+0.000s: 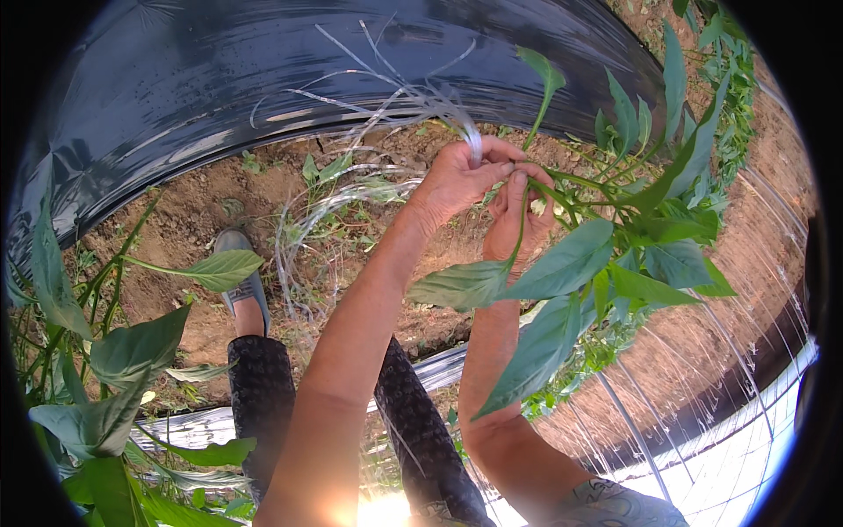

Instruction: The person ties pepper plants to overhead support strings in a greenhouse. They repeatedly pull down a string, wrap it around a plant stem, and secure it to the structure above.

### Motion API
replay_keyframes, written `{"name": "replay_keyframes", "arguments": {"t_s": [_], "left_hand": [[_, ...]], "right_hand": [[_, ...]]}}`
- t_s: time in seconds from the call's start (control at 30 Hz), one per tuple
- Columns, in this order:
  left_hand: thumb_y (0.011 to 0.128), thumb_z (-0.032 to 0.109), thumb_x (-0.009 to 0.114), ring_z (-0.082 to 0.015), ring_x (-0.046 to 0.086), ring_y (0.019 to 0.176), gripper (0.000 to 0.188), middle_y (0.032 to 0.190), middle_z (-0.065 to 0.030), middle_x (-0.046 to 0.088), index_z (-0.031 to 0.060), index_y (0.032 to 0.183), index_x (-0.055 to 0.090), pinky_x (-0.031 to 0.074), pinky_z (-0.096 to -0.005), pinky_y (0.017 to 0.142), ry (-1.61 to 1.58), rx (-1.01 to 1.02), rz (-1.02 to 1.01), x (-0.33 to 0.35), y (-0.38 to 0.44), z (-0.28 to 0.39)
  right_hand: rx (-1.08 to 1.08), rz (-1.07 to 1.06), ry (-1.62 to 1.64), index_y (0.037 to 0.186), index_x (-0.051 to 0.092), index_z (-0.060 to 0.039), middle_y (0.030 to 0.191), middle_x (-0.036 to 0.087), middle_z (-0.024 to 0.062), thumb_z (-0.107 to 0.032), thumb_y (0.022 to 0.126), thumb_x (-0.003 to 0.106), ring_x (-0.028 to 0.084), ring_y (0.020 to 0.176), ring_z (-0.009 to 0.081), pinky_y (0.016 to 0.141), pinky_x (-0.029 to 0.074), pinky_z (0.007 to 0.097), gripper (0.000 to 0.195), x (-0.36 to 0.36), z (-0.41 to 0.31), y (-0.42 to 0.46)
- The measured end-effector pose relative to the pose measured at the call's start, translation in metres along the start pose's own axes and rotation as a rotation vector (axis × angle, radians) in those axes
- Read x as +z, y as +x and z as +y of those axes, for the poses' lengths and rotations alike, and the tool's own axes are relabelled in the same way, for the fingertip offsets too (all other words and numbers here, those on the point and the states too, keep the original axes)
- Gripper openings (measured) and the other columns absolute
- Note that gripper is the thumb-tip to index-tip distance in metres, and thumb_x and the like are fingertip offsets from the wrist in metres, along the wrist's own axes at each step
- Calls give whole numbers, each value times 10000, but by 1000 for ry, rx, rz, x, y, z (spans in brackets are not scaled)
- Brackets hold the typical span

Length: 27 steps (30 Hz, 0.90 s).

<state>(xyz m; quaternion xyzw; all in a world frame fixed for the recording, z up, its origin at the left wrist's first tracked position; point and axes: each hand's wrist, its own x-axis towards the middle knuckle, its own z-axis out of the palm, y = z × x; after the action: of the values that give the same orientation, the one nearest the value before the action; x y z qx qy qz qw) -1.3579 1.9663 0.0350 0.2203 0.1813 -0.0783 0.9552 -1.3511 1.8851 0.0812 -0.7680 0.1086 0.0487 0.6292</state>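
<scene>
My left hand (461, 174) grips a bundle of clear plastic strips (473, 135), whose loose ends fan out beyond the knuckles. Its thumb and forefinger meet the fingertips of my right hand (517, 221) at the stem of a leafy green plant, apparently a pepper plant (560, 260). The right fingers close around that stem (550, 191), and a leaf stalk passes in front of them. Large leaves partly cover my right hand and forearm. Whether a strip is pinched between the fingertips is too small to tell.
Black plastic sheeting (217, 79) curves across the far side. More strips (316, 211) trail over bare soil (178, 211) and weeds near my shoe (244, 277). Another leafy plant (112, 349) stands at left. Thin upright strings (658, 395) and plant rows are at right.
</scene>
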Motion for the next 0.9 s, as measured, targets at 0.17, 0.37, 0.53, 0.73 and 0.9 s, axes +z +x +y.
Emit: {"name": "replay_keyframes", "arguments": {"t_s": [0.17,0.37,0.53,0.73,0.9], "left_hand": [[865,62,573,-39,506,643,209,832,-19,621,8,1064,607,401,-184,518,18,-67,-64,-7,6,-3],[858,15,560,-73,571,726,215,865,-49,633,-14,1068,595,473,-211,625,145,-4,-76,-13,1,4],[817,15,600,-63,551,677,191,802,-13,617,-2,1006,622,462,-211,603,198,46,-119,-13,10,-6],[847,-40,533,-90,594,746,189,835,-48,621,-28,1029,581,496,-225,652,339,53,-192,-20,16,-5],[843,-53,528,-93,598,731,183,811,-50,626,-31,1018,579,496,-220,649,258,-6,-248,-14,18,0]], "right_hand": [[2,6,-55,921,572,-72,592,403,-50,-147,873,600,349,531,31,449,216,197,93,3,-7,-1],[14,-33,13,929,561,-67,594,403,-47,-139,880,586,336,524,31,445,212,196,90,4,-2,-3],[16,-7,76,953,546,-55,604,408,-39,-115,886,569,323,518,27,429,199,188,93,-2,3,-1],[2,15,47,1019,529,-43,615,414,-32,-87,894,546,317,508,26,425,198,180,134,1,6,-3],[-3,22,-55,1126,520,-47,652,446,-24,-62,890,542,330,522,20,429,203,175,237,-4,2,0]]}}
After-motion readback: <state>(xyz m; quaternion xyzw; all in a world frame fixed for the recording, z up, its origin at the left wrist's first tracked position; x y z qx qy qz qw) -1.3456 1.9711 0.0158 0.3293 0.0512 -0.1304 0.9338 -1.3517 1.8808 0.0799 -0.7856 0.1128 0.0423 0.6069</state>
